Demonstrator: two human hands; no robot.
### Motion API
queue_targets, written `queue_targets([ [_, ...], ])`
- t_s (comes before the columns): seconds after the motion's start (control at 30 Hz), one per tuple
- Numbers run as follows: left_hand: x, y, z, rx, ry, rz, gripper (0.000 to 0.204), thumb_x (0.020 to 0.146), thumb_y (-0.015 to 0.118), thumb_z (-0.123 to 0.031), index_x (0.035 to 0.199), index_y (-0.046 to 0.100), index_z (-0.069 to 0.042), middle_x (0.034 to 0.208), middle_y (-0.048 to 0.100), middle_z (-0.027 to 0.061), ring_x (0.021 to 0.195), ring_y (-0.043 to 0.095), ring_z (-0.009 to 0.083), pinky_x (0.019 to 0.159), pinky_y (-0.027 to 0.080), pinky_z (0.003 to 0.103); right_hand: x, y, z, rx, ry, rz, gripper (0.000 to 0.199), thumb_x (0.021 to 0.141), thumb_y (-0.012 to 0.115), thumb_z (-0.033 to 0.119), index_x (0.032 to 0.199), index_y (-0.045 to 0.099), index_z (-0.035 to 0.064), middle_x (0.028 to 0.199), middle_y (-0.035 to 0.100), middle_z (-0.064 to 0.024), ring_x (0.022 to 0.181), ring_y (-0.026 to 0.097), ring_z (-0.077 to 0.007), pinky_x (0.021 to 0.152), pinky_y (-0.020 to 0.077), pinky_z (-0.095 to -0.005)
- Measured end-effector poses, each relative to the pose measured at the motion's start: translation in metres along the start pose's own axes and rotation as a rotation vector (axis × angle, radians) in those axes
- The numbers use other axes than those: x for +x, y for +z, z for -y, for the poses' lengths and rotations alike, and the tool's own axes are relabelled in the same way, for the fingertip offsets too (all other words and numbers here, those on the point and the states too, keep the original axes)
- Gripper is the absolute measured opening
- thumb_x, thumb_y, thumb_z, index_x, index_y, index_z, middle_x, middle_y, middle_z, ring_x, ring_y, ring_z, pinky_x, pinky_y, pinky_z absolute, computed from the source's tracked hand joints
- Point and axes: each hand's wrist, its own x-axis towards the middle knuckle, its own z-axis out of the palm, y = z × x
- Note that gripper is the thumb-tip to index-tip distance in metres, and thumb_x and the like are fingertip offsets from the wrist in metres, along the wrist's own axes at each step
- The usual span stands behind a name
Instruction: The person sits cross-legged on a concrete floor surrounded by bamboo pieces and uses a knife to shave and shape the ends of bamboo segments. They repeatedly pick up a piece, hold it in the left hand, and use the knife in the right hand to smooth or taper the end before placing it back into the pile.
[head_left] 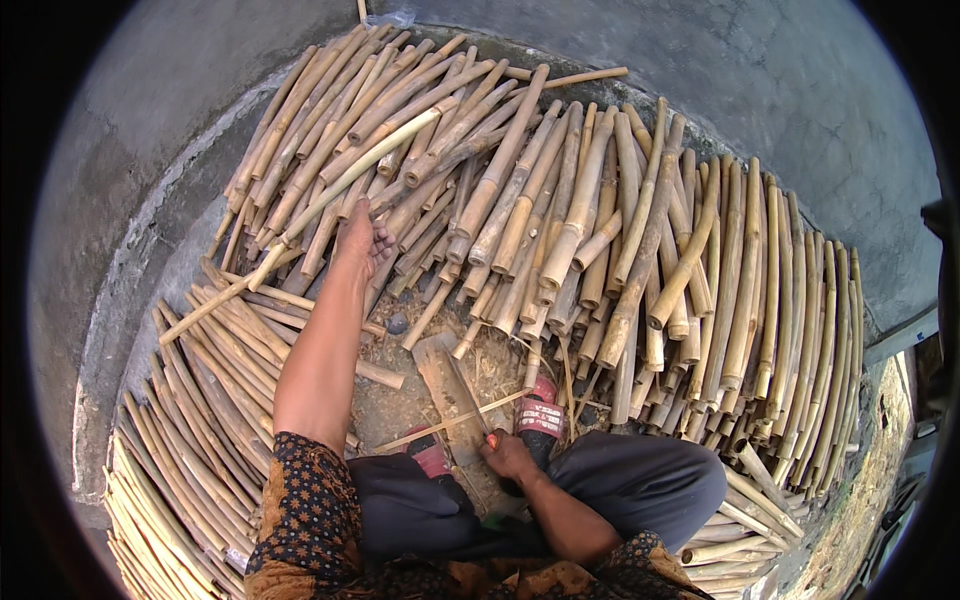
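Note:
My left arm stretches forward over the bamboo, and my left hand (367, 240) has its fingers loosely bent and apart, with nothing visible in them. Just beyond it, a long pale bamboo pole (352, 172) slants across the heap of cut bamboo (520, 210). Low between my knees, my right hand (510, 457) is wrapped round the orange-red handle of a long-bladed tool (466, 388); whether it is a knife or a saw I cannot tell. Its narrow blade points away from me, over a flat wooden board (445, 385) on the ground. A thin bamboo strip (465, 417) crosses near the handle.
More bamboo poles (190, 430) lie stacked at my left, and others (735, 535) at my lower right. A grey wall (760, 90) curves behind the heap. My feet in red-strapped sandals (540, 415) flank the board. Shavings litter the dirt ground (390, 400).

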Motion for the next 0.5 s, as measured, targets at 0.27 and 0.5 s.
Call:
queue_targets([
  [0.27,-0.004,-0.015,0.004,0.061,-0.237,0.293,0.073,0.094,0.041,-0.079,0.089,0.060,-0.009,0.055,0.047,-0.0035,0.063,0.059,0.0187,0.071,0.051,0.036,-0.001,0.003,0.002,0.025,-0.005,-0.026,0.050,0.090,0.063,0.044,0.113,0.063,-0.0005,0.107,0.068,-0.0296,0.106,0.065,-0.0461,0.091,0.0509,-0.0497],
  [0.5,-0.008,-0.011,-0.017,-0.186,0.144,0.352,0.079,0.101,0.044,-0.061,0.155,0.037,-0.004,0.157,0.042,0.0103,0.127,0.052,0.0229,0.104,0.045,0.041,-0.002,0.001,0.003,0.012,0.009,-0.016,0.047,0.091,0.062,0.043,0.114,0.063,0.0015,0.106,0.069,-0.0279,0.106,0.066,-0.0449,0.091,0.0514,-0.0490],
])
